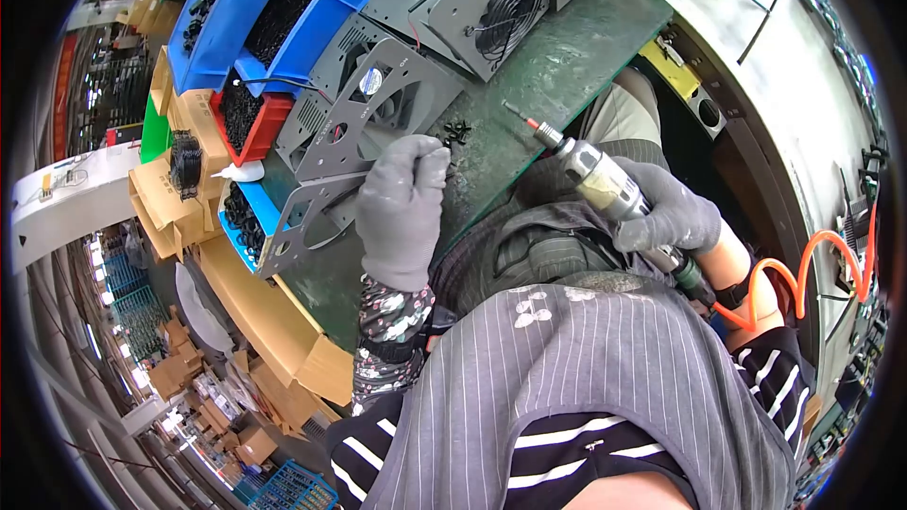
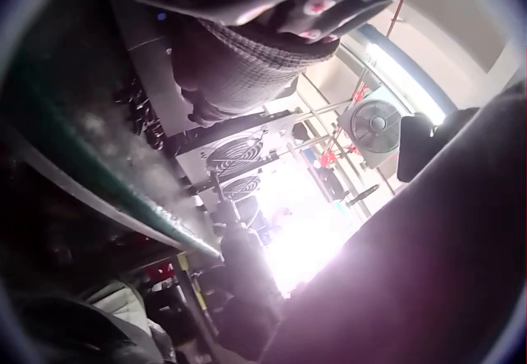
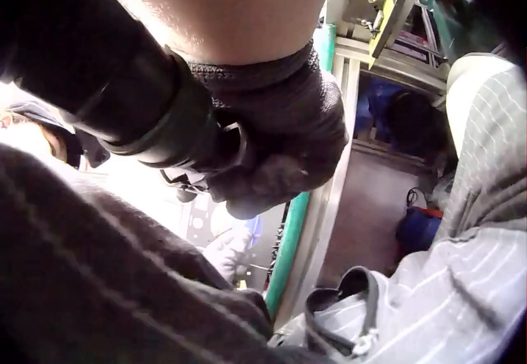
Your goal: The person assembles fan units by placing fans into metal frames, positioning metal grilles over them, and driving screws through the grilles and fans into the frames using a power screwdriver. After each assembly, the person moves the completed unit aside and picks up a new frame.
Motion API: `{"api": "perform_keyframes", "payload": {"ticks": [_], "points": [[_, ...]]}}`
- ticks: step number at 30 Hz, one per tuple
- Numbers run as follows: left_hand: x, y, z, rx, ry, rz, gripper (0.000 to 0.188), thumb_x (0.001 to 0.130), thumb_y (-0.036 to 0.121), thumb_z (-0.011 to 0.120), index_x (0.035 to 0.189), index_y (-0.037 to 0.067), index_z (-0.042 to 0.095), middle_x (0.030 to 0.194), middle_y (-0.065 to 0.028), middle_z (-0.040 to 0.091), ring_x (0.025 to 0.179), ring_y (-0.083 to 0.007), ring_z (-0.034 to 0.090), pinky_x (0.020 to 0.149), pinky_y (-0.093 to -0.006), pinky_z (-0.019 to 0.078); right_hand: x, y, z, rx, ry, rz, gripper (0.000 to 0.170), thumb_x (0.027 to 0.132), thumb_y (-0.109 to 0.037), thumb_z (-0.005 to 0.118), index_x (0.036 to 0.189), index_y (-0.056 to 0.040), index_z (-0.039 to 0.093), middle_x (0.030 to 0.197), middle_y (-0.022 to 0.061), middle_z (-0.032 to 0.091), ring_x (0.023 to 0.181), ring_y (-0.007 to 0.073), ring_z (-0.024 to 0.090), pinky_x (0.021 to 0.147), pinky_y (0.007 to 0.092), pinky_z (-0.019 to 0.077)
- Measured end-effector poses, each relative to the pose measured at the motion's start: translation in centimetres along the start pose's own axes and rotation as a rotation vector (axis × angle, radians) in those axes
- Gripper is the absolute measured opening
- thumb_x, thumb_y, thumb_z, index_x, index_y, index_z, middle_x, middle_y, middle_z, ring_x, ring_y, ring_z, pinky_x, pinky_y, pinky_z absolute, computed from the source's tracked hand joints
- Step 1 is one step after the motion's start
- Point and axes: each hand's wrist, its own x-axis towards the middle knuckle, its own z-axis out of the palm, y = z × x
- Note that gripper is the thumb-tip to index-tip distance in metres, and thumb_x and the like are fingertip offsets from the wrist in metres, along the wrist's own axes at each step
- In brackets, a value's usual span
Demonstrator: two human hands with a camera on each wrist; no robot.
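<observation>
My gloved right hand (image 1: pixel 675 212) grips a power screwdriver (image 1: pixel 600 179) around its body, its bit pointing over the bench edge. In the right wrist view the tool's dark rear end (image 3: pixel 152 105) shows beside the glove. My gloved left hand (image 1: pixel 402 208) is over the bench with its fingers bent, next to a grey metal panel (image 1: pixel 354 137) with cutouts. Whether the fingertips pinch something small I cannot tell. A little pile of small black parts (image 1: pixel 457 132) lies just beyond them on the green bench top (image 1: pixel 539 85).
Grey metal housings with a fan grille (image 1: pixel 510 19) line the back of the bench. Blue bins (image 1: pixel 316 14) and a red bin (image 1: pixel 269 127) of black parts stand at left, near cardboard boxes (image 1: pixel 170 189). An orange coiled hose (image 1: pixel 803 269) hangs by the right arm.
</observation>
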Motion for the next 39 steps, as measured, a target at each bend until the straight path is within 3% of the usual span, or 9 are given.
{"api": "perform_keyframes", "payload": {"ticks": [3,4,6,9,21,25,31,37,39], "points": [[-0.2,0.1,-0.4,-0.658,-0.093,-0.195,0.015,0.092,0.013,0.062,0.101,0.002,0.060,0.094,-0.0058,0.067,0.084,-0.0158,0.067,0.069,-0.0281,0.0540,-0.6,-2.1,1.5,0.014,-0.074,0.017,0.085,0.064,-0.035,0.086,0.128,0.0024,0.047,0.104,0.0045,0.057,0.095,0.0127,0.053,0.085,0.0268,0.0450],[-0.1,0.3,-0.7,-0.654,-0.095,-0.195,0.015,0.092,0.013,0.062,0.101,0.002,0.060,0.094,-0.0058,0.067,0.084,-0.0158,0.067,0.069,-0.0281,0.0540,-0.7,-2.3,1.8,0.043,-0.115,0.054,0.085,0.063,-0.035,0.087,0.128,0.0024,0.047,0.104,0.0048,0.057,0.095,0.0122,0.054,0.084,0.0268,0.0460],[-0.1,1.2,-1.5,-1.164,-0.236,-0.475,0.016,0.093,0.012,0.060,0.107,0.004,0.058,0.097,-0.0082,0.067,0.085,-0.0162,0.067,0.068,-0.0259,0.0558,-0.4,-1.5,1.8,0.027,-0.156,0.002,0.084,0.063,-0.034,0.088,0.127,0.0020,0.047,0.101,0.0059,0.060,0.089,0.0119,0.058,0.078,0.0262,0.0500],[-0.3,0.7,-1.2,-1.305,-0.238,-0.416,0.020,0.093,0.010,0.058,0.112,0.005,0.056,0.097,-0.0092,0.067,0.083,-0.0150,0.068,0.065,-0.0233,0.0573,-0.7,-2.4,2.2,-0.044,-0.229,0.089,0.077,0.063,-0.033,0.087,0.122,0.0002,0.050,0.094,0.0077,0.063,0.077,0.0128,0.061,0.068,0.0263,0.0531],[0.6,2.9,-1.5,-1.238,-0.295,-0.395,0.024,0.093,0.006,0.057,0.117,0.002,0.054,0.099,-0.0122,0.067,0.081,-0.0155,0.068,0.066,-0.0222,0.0572,-1.3,-0.9,1.5,-0.105,-0.207,-0.036,0.076,0.066,-0.037,0.086,0.121,0.0003,0.050,0.093,0.0076,0.062,0.076,0.0137,0.061,0.068,0.0263,0.0533],[1.3,3.6,-1.7,-1.145,-0.329,-0.383,0.023,0.093,0.006,0.057,0.116,0.001,0.054,0.097,-0.0119,0.067,0.081,-0.0150,0.067,0.068,-0.0220,0.0561,-1.7,-2.0,1.5,-0.070,-0.195,0.014,0.075,0.066,-0.039,0.085,0.120,-0.0001,0.051,0.092,0.0070,0.062,0.077,0.0157,0.062,0.070,0.0287,0.0532],[3.1,4.0,-2.3,-0.792,-0.490,-0.416,0.019,0.093,0.005,0.057,0.111,0.000,0.057,0.093,-0.0099,0.067,0.080,-0.0140,0.067,0.068,-0.0229,0.0556,-2.4,-4.3,2.0,-0.502,-0.066,0.033,0.068,0.067,-0.030,0.081,0.122,-0.0018,0.054,0.097,0.0094,0.066,0.087,0.0176,0.063,0.080,0.0318,0.0513],[3.9,4.5,-3.6,-0.994,-0.559,-0.393,0.028,0.092,0.010,0.060,0.118,-0.002,0.056,0.095,-0.0109,0.067,0.078,-0.0141,0.067,0.066,-0.0226,0.0535,-1.9,-2.0,1.3,-0.225,-0.159,-0.167,0.069,0.068,-0.027,0.081,0.124,0.0003,0.051,0.098,0.0089,0.065,0.089,0.0168,0.062,0.081,0.0304,0.0517],[3.7,6.5,-3.8,-0.824,-0.489,-0.380,0.029,0.092,0.012,0.061,0.117,-0.002,0.057,0.095,-0.0106,0.067,0.077,-0.0131,0.066,0.065,-0.0230,0.0525,-1.9,-2.5,1.4,-0.133,-0.088,-0.127,0.076,0.065,-0.033,0.084,0.124,0.0013,0.051,0.099,0.0077,0.062,0.086,0.0154,0.061,0.078,0.0286,0.0511]]}}
